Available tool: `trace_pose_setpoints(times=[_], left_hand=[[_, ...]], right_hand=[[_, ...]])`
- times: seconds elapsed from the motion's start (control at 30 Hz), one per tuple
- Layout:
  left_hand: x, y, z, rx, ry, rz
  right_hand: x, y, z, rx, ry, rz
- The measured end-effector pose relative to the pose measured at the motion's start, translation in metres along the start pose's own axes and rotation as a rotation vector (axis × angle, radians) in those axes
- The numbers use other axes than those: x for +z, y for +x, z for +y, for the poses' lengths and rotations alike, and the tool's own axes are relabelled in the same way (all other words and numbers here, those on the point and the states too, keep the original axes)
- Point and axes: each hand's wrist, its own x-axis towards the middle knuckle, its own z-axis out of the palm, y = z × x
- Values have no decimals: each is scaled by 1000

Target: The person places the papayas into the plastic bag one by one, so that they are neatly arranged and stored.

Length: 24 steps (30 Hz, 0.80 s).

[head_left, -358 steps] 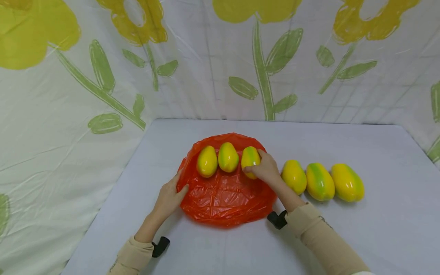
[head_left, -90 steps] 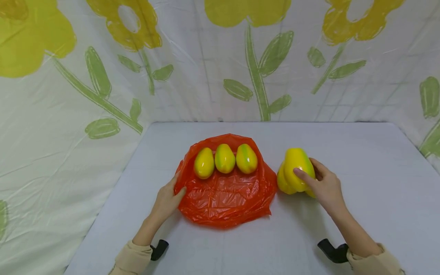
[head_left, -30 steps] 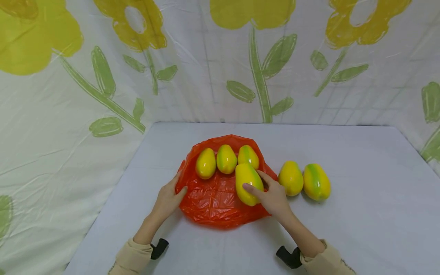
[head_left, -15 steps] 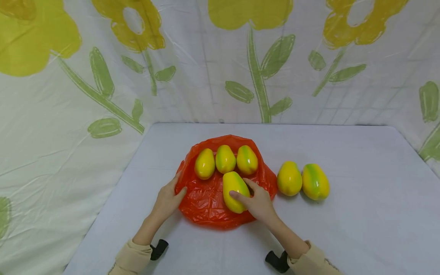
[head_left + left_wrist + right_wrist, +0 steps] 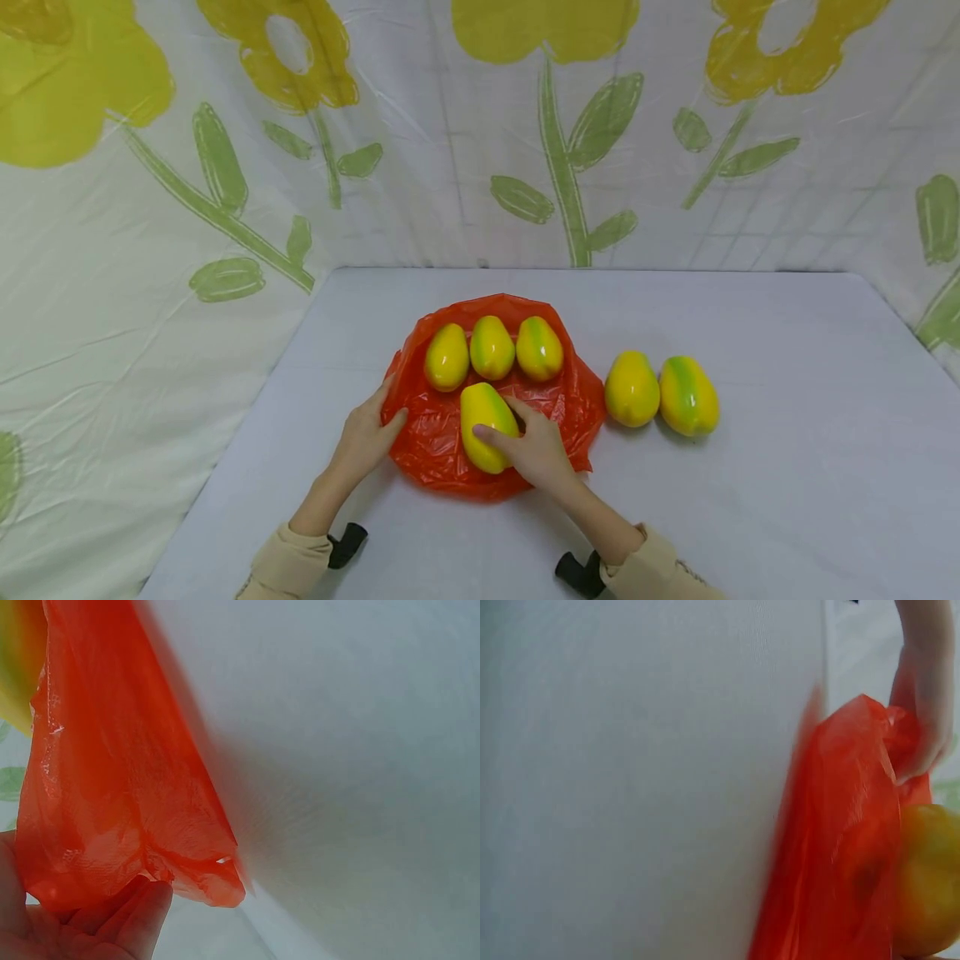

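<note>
While the left hand (image 5: pixel 363 437) pinches the red bag (image 5: pixel 429 429) by its edge, the right hand (image 5: pixel 538 454) wraps its fingers round a yellow fruit (image 5: pixel 480 412) just below frame center; I'd lower it gently.

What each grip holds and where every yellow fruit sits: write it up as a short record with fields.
Container: red bag, mouth open, on the white table
Left grip: holds the bag's left rim
Right grip: holds one yellow fruit at the bag's near side
Fruit in bag: three yellow fruits in a row along the far side
Fruit outside: two yellow fruits side by side, right of the bag
Unclear: whether the held fruit touches the bag's bottom
</note>
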Motion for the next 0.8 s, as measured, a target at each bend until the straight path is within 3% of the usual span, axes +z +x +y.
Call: trace_pose_setpoints(times=[0.4, 0.8], left_hand=[[0, 0, 0, -14, 9, 2], [-1, 1, 0, -16, 4, -1]], right_hand=[[25, 10, -3, -16, 31, -61], [39, 17, -11, 21, 13, -77]])
